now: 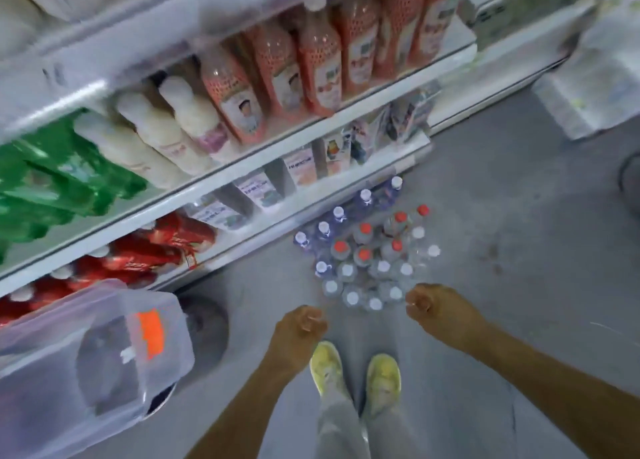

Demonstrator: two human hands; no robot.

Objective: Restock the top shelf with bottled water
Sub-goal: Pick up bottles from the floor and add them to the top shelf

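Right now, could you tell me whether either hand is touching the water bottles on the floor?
Apart. The head view shows the left hand and right hand, curled and empty, above the water bottles.

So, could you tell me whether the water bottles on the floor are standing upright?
Upright: the water bottles show their caps facing up, clustered on the floor.

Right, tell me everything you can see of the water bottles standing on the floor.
The water bottles stand upright in a tight cluster on the grey floor, close to the foot of the shelves. They look like clear plastic. Most caps are white, a group in the middle is red, and the row nearest the shelves looks blue-tinted. They touch one another. The left hand and right hand hover above the near edge, holding none.
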